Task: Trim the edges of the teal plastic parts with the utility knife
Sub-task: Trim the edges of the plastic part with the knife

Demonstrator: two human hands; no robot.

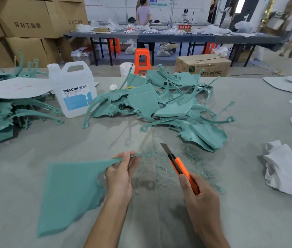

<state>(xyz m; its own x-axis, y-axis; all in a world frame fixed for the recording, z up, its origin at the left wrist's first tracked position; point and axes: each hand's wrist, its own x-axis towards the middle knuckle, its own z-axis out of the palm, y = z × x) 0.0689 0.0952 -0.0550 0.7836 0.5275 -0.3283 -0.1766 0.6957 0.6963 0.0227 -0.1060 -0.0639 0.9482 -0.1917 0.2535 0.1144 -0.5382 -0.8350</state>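
Both forearms are reaching forward from the near edge over the grey table [240, 221]. The left hand [119, 173] is pinching the narrow curved arm of a teal part [70, 190] between thumb and fingertips, and the part's wide flat panel is spreading out below and to the left of the hand. The right hand [199, 196] is curling round the orange handle of the utility knife [181, 167], thumb lying along the top. The blade is extended and pointing forward-left, apart from the part. Teal shavings [195, 158] are lying just beyond the hands, and a crumpled white cloth [283, 172] is lying to the right. Farther off, a pile of teal parts [161, 104] is sitting mid-table beside a white jug [72, 90]. Cardboard boxes [25, 20] are standing behind.
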